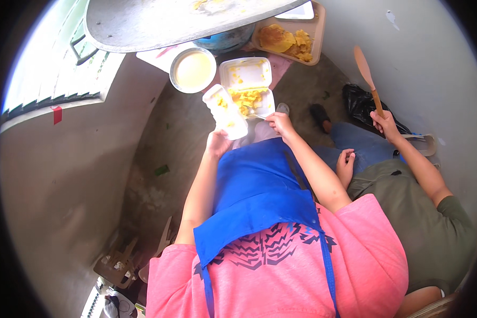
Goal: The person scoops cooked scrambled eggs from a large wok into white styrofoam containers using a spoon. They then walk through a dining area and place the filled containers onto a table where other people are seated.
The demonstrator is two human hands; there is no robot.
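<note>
My left hand (218, 142) grips the near end of a white foam container (233, 125), tilted, with bits of yellow food stuck to it. Its upper end leans over an open white foam clamshell box (268, 102). Soft yellow food (246, 98), looking like scrambled egg, is heaped in the box's near half, and crumbs of it dot the raised lid. My right hand (282, 125) is closed around a thin, pale utensil (256, 115) that reaches into the food. Its working end is buried, so whether it is a spoon or fork cannot be told.
Left of the box stands a bowl of pale yellow liquid (193, 70). A large grey pan (185, 24) spans the top. A tan tray (320, 37) holds more yellow food. At right, a seated co-worker raises a wooden spatula (367, 74). A black plastic bag (361, 106) lies by the wall.
</note>
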